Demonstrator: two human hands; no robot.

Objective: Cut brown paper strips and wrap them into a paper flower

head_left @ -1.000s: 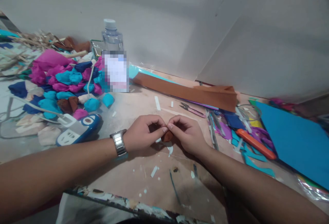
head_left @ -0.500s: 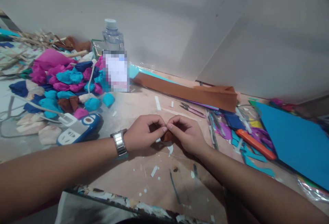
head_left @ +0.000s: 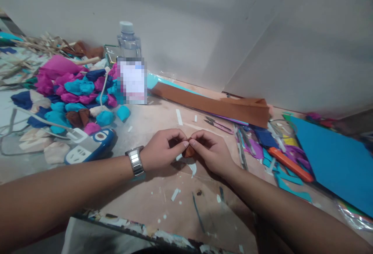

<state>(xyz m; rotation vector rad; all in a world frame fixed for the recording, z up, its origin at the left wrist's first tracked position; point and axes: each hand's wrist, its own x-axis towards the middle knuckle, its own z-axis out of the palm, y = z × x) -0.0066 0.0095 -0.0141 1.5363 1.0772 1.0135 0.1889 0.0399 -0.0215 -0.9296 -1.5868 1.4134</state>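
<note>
My left hand [head_left: 163, 149] and my right hand [head_left: 211, 150] meet at the middle of the table [head_left: 163, 207]. Both pinch a small brown piece of crepe paper [head_left: 189, 152] between thumbs and fingertips, just above the surface. The fingers of each hand are curled in around it. A metal watch [head_left: 134, 162] sits on my left wrist. A white scrap [head_left: 192, 168] lies right under the hands.
A heap of pink, teal and dark blue crumpled paper balls [head_left: 72, 91] fills the left. A blue and white power strip [head_left: 87, 149] lies near my left forearm. A water bottle [head_left: 129, 63], brown paper roll [head_left: 212, 104], small snips [head_left: 218, 124], orange cutter [head_left: 288, 164] and blue sheet [head_left: 335, 160] lie beyond.
My hands stay together on the brown piece, with only slight finger movement. Nothing else has shifted.
</note>
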